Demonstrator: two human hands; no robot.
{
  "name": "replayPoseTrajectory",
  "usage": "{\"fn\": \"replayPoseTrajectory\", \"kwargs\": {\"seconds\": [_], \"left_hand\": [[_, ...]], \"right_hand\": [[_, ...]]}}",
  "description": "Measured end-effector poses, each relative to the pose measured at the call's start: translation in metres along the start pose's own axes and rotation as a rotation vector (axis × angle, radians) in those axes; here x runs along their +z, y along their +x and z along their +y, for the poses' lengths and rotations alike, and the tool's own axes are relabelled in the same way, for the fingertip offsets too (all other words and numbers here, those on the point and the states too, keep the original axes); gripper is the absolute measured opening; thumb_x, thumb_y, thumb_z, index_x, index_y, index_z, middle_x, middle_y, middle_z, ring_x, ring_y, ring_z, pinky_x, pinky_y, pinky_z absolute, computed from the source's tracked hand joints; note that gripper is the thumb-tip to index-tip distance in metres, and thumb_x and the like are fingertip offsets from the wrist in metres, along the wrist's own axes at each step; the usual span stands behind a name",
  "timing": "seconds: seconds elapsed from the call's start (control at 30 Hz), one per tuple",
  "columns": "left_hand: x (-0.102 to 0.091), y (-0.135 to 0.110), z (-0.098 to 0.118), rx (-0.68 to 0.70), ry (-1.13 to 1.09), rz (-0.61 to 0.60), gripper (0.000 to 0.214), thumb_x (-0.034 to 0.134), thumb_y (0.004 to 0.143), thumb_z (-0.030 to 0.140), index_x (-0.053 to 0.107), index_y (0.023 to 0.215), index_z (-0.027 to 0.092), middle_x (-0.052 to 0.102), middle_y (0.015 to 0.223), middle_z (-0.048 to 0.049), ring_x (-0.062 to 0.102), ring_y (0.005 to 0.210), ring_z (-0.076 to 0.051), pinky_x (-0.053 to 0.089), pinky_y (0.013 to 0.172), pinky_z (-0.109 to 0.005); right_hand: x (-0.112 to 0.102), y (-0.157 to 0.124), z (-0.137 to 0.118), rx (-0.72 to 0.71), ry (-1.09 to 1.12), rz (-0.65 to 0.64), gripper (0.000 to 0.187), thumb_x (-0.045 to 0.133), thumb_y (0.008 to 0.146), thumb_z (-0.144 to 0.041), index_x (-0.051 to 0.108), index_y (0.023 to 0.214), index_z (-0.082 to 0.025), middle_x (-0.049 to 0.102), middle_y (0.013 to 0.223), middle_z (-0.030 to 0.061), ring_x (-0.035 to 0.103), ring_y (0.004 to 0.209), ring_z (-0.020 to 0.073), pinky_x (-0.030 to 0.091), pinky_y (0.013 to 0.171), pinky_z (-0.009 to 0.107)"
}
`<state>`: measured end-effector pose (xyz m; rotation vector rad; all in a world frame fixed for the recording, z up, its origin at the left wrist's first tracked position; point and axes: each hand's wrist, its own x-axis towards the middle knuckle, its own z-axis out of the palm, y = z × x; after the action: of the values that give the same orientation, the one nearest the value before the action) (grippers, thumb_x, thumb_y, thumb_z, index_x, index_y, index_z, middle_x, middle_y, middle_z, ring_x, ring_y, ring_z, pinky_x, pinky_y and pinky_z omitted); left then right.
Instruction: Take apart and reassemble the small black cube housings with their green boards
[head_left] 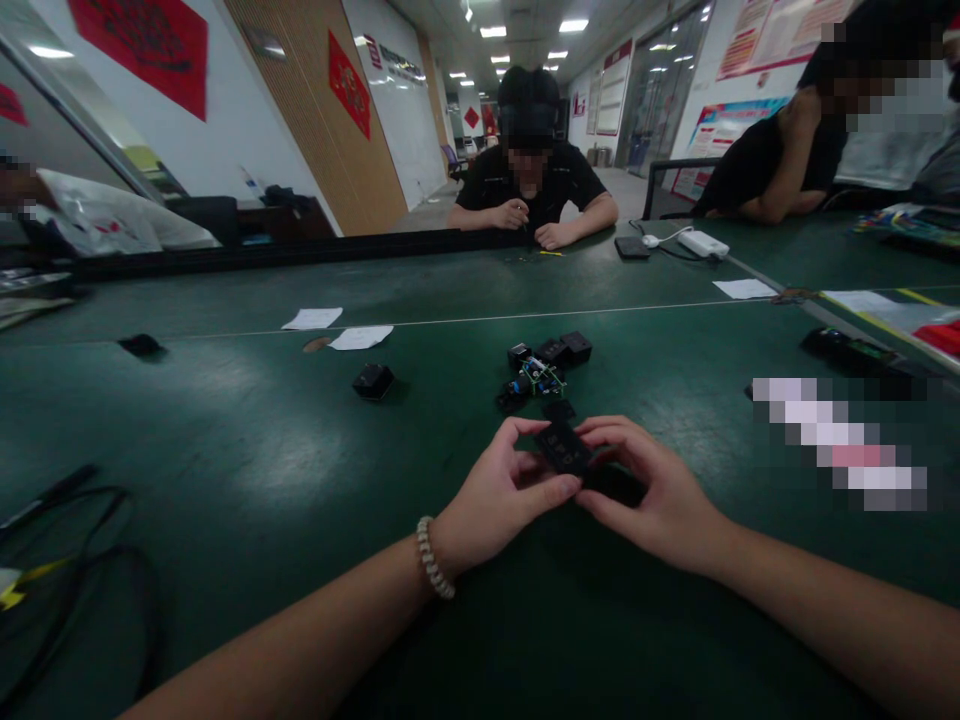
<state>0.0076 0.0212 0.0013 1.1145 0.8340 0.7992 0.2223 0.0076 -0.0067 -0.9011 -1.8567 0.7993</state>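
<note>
Two hands meet over a green tabletop (247, 450), its near edge out of view. The left hand (491, 495) pinches a small black box (564, 448), thumb along the near edge, fingers at its 9 o'clock side. The right hand (656, 490) curls round the 3 o'clock side, about equally near; how firmly it presses cannot be told. The box tilts, its lettering running from 10 toward 4 o'clock; foreshortening hides which axis is longer. Just past the fingers, at 12 o'clock, lies a flat black piece (559, 410); circuit boards (538, 378) follow at 11. A second black box (373, 381) sits well apart, between 9 and 10, with wide tabletop between. Farther off, paper slips (361, 338) lie at 10, and a seated person (536, 180) leans over the far side at 12 o'clock
</note>
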Motion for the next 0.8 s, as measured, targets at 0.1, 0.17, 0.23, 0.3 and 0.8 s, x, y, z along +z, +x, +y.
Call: {"fn": "replayPoseTrajectory", "kwargs": {"seconds": [0.1, 0.17, 0.23, 0.3, 0.8], "left_hand": [[0.0009, -0.0028, 0.0, -0.01, 0.021, -0.041, 0.057, 0.083, 0.083, 0.022, 0.044, 0.125, 0.02, 0.076, 0.111, -0.0124, 0.075, 0.106, -0.027, 0.055, 0.092, -0.042], [0.001, -0.0043, -0.0001, 0.004, 0.028, -0.067, 0.055, 0.082, 0.085, 0.021, 0.043, 0.124, 0.02, 0.076, 0.114, -0.0131, 0.074, 0.109, -0.027, 0.054, 0.094, -0.042], [0.001, -0.0049, -0.0004, 0.027, 0.032, -0.088, 0.051, 0.08, 0.086, 0.021, 0.043, 0.122, 0.02, 0.075, 0.116, -0.0133, 0.073, 0.112, -0.027, 0.054, 0.096, -0.043], [0.0009, -0.005, -0.0005, 0.046, 0.046, -0.094, 0.048, 0.081, 0.086, 0.022, 0.045, 0.119, 0.02, 0.074, 0.119, -0.0131, 0.072, 0.113, -0.026, 0.054, 0.097, -0.043], [-0.0013, -0.0001, 0.0012, 0.101, 0.046, 0.013, 0.023, 0.074, 0.091, 0.028, 0.059, 0.105, 0.017, 0.068, 0.098, -0.0053, 0.067, 0.092, -0.019, 0.056, 0.083, -0.036]], "right_hand": [[-0.0002, 0.0, 0.0017, -0.013, -0.015, 0.013, 0.039, 0.076, 0.084, -0.017, 0.063, 0.12, -0.026, 0.066, 0.125, 0.0092, 0.069, 0.112, 0.025, 0.062, 0.091, 0.042], [-0.0001, -0.0003, 0.0024, -0.017, -0.025, 0.017, 0.038, 0.075, 0.084, -0.016, 0.064, 0.119, -0.025, 0.067, 0.124, 0.0092, 0.069, 0.11, 0.0245, 0.062, 0.091, 0.043], [0.0, -0.0006, 0.0022, -0.016, -0.027, 0.013, 0.039, 0.075, 0.084, -0.016, 0.065, 0.12, -0.025, 0.068, 0.124, 0.0093, 0.07, 0.109, 0.0246, 0.062, 0.092, 0.043], [0.0002, -0.0009, 0.0013, -0.012, -0.025, 0.006, 0.04, 0.075, 0.083, -0.016, 0.065, 0.121, -0.025, 0.068, 0.124, 0.0096, 0.071, 0.109, 0.0247, 0.062, 0.091, 0.042], [-0.0016, -0.0027, -0.0004, -0.002, -0.016, 0.022, 0.049, 0.06, 0.09, -0.011, 0.06, 0.137, -0.026, 0.069, 0.13, 0.0108, 0.07, 0.117, 0.0266, 0.062, 0.097, 0.045]]}}
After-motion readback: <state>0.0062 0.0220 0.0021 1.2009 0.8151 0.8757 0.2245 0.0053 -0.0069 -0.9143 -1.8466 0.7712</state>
